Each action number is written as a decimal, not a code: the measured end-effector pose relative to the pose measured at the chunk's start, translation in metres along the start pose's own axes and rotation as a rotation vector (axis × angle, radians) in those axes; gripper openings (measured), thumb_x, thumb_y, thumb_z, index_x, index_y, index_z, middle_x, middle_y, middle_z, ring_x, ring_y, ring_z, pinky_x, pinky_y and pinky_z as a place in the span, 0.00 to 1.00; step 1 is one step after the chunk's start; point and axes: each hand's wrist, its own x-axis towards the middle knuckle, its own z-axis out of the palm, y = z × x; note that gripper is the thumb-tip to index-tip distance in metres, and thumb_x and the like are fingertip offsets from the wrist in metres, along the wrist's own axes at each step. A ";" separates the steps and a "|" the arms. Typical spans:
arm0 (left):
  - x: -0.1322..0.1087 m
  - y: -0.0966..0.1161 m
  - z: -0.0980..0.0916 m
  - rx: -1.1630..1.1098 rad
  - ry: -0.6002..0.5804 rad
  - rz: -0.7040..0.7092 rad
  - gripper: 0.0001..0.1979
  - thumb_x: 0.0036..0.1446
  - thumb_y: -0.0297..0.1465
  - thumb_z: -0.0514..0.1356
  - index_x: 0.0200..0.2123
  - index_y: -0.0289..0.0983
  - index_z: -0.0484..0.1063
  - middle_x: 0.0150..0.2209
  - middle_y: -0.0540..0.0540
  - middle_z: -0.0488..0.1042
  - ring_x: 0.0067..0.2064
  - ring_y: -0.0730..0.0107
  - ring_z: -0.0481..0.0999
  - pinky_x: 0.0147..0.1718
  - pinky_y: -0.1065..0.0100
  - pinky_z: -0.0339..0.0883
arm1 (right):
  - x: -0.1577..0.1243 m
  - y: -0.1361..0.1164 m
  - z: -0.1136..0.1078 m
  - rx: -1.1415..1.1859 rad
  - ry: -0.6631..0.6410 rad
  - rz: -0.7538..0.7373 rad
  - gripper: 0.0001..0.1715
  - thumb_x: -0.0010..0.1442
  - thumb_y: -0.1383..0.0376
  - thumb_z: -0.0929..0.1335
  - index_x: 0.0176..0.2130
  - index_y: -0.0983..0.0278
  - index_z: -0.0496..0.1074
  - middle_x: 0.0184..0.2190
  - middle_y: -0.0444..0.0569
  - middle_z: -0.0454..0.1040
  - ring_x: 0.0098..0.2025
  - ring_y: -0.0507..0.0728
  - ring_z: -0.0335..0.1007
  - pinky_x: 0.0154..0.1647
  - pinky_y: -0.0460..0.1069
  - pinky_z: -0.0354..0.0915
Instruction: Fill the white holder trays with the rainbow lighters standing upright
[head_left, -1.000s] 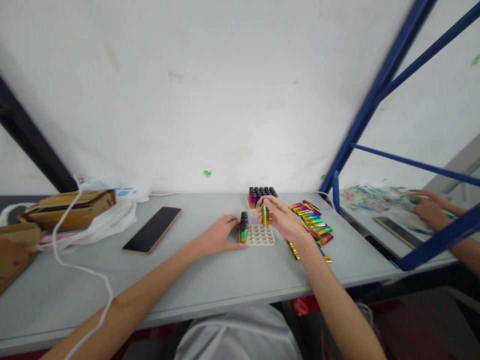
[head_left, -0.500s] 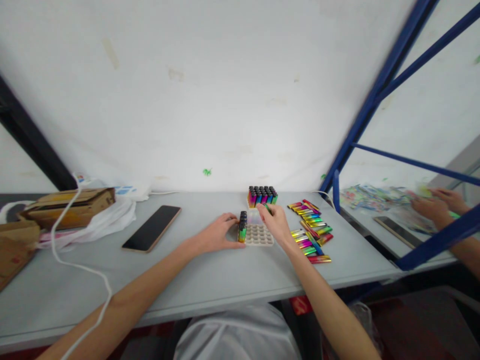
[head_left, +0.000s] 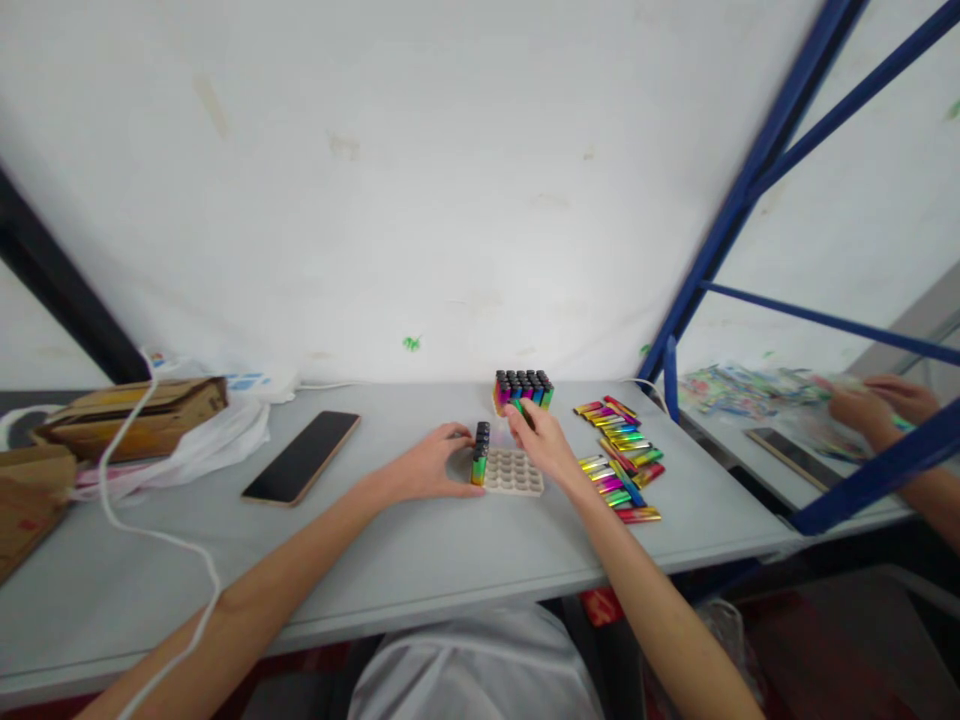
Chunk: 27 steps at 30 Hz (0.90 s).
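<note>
A pale tray (head_left: 516, 472) with rows of round holes lies on the table, and a row of lighters (head_left: 480, 456) with black tops stands upright along its left side. My left hand (head_left: 431, 465) spans that side, thumb at the front corner and fingers behind, gripping the tray. Above the tray's far edge, my right hand (head_left: 541, 440) is closed on a lighter (head_left: 523, 407), mostly hidden by the fingers. Behind it stands a full block of lighters (head_left: 525, 385). To the right of my right hand lies a loose pile of shiny multicoloured lighters (head_left: 621, 450).
A phone (head_left: 304, 457) lies left of my left hand. Further left are a cardboard box (head_left: 135, 410), a white plastic bag (head_left: 202, 440) and a white cable (head_left: 161, 535). A blue metal frame (head_left: 720, 240) rises at right; beyond it another person's hands (head_left: 874, 410) work among plastic packets.
My right hand has moved slightly left with the lighter, over the left part of the tray's far edge. My left hand keeps its place at the tray. The view has shifted a little.
</note>
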 end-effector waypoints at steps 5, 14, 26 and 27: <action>0.000 -0.001 0.001 0.008 0.003 0.002 0.35 0.49 0.54 0.76 0.52 0.37 0.80 0.58 0.35 0.77 0.59 0.42 0.78 0.65 0.46 0.71 | 0.003 0.010 -0.003 -0.096 -0.061 -0.131 0.30 0.73 0.39 0.63 0.39 0.61 0.73 0.39 0.51 0.77 0.40 0.58 0.72 0.35 0.48 0.68; 0.000 0.000 0.002 0.014 0.001 -0.001 0.35 0.50 0.54 0.76 0.54 0.37 0.80 0.58 0.36 0.77 0.59 0.43 0.78 0.66 0.48 0.71 | 0.002 0.009 -0.008 -0.424 -0.274 -0.117 0.22 0.79 0.58 0.66 0.32 0.62 0.70 0.27 0.46 0.77 0.31 0.56 0.72 0.37 0.48 0.60; -0.001 0.000 0.002 0.001 0.002 0.005 0.36 0.50 0.55 0.75 0.54 0.37 0.80 0.58 0.35 0.76 0.60 0.41 0.78 0.67 0.46 0.70 | 0.005 0.014 -0.012 -0.472 -0.343 -0.201 0.16 0.77 0.61 0.69 0.34 0.63 0.71 0.30 0.47 0.78 0.33 0.56 0.70 0.36 0.48 0.56; -0.001 -0.001 0.002 0.000 0.001 0.004 0.36 0.50 0.54 0.75 0.54 0.37 0.79 0.58 0.35 0.76 0.60 0.41 0.78 0.67 0.46 0.70 | 0.005 0.014 -0.012 -0.473 -0.338 -0.202 0.16 0.77 0.62 0.69 0.35 0.63 0.71 0.30 0.46 0.77 0.33 0.56 0.70 0.36 0.48 0.56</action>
